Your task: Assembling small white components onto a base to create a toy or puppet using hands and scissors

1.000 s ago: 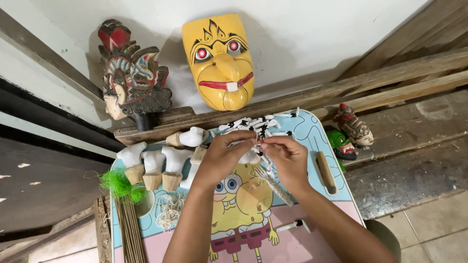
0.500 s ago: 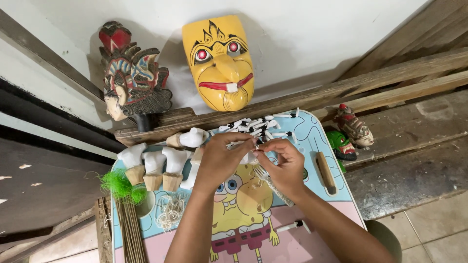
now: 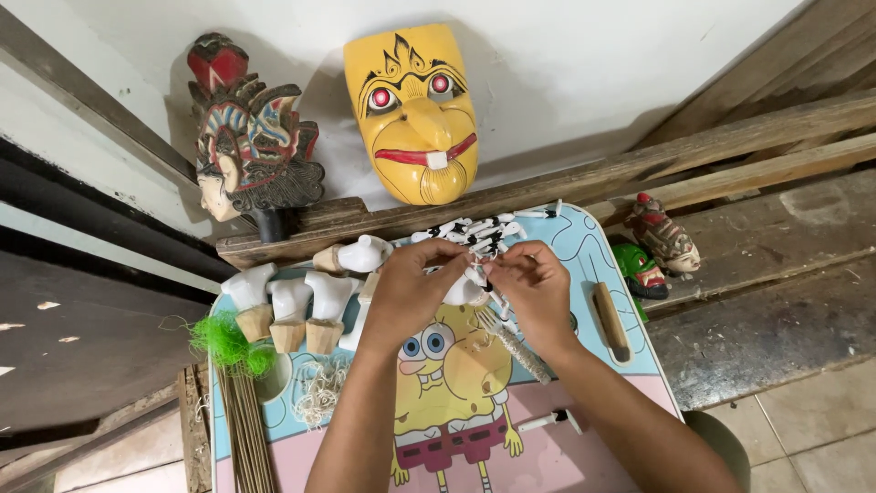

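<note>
My left hand (image 3: 412,294) and my right hand (image 3: 534,290) meet over a small cartoon-printed table (image 3: 598,246). Their fingertips pinch a small white and black puppet piece (image 3: 476,271) between them. A white carved piece (image 3: 459,292) shows just under the fingers. Behind the hands lies a heap of several small black and white parts (image 3: 479,233). A thin rod wound with string (image 3: 520,342) lies below my right hand.
White carved puppet torsos on wooden bases (image 3: 292,310) stand at the table's left, beside green fibre (image 3: 224,342) and thin sticks (image 3: 246,429). A wooden handle (image 3: 610,319) lies right. A yellow mask (image 3: 415,110) and painted puppet heads (image 3: 251,146) lean against the wall.
Both hands have stayed over the table's back middle, with the fingertips drawn closer together on the small piece. Nothing else has moved.
</note>
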